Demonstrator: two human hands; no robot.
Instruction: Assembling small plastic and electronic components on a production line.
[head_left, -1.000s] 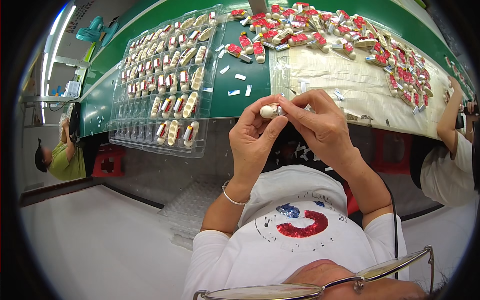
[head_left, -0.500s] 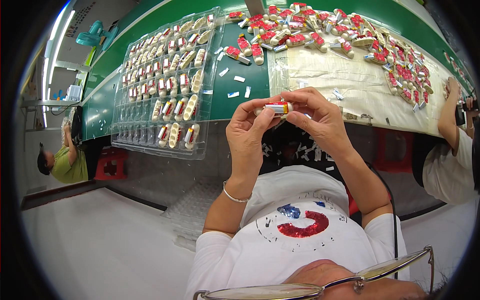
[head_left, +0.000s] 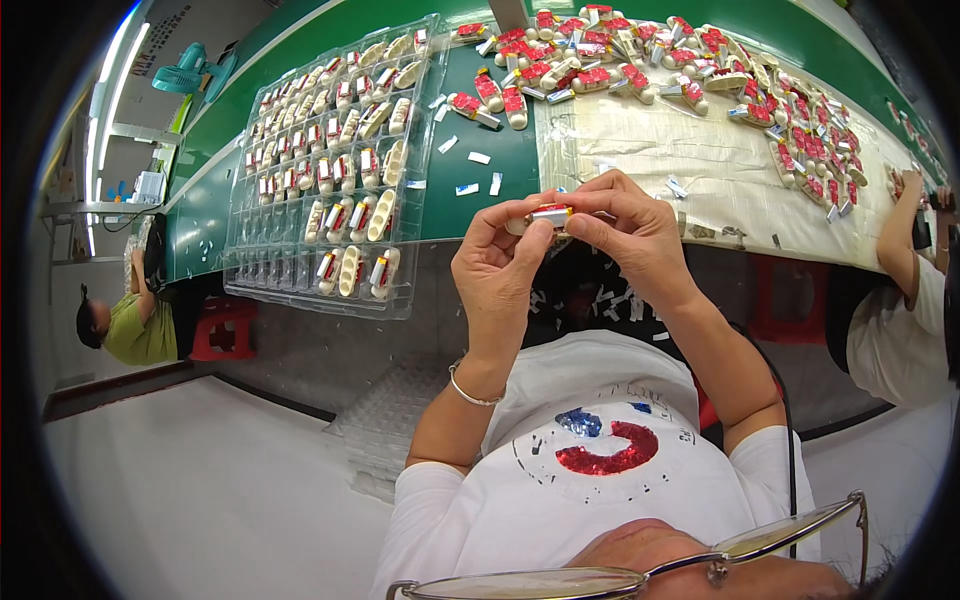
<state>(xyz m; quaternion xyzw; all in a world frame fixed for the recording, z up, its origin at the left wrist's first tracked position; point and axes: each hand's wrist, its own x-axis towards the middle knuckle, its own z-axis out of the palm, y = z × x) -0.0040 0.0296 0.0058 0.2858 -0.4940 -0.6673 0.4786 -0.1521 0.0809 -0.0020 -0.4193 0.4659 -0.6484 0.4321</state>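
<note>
We look down on a smooth green tabletop (head_left: pixel 450 210) that bows with the lens, its right part covered by a creased cream sheet (head_left: pixel 660 140). Behind and below run a grey floor (head_left: pixel 300 345) and, at the far left, bright strip lights.

The table's near edge passes just behind our hands, and the deep, clear plastic compartment tray (head_left: pixel 265 247) at left juts out over it. Between tray and sheet we have a narrow green strip, strewn with small white-and-blue paper scraps (head_left: pixel 467 189) (more lie on the dark cloth of our lap).

Over that lap, near the edge, we hold a small cream rounded piece with a red, white and yellow label (head_left: pixel 548 213). Our left hand (head_left: pixel 497 270) pinches its left end between thumb and fingers; our right hand (head_left: pixel 635 235) pinches the right end likewise, fingertips close together.

Like pieces sit in rows in the tray, and a loose heap of red-labelled cream pieces (head_left: pixel 815 150) curves along the sheet's far and right sides, bounding our reach there. A red plastic stool (head_left: pixel 224 330) stands below the tray, near a seated co-worker in green (head_left: pixel 140 335); another co-worker in white (head_left: pixel 885 345) sits at right. A teal fan (head_left: pixel 180 73) stands far left.
</note>
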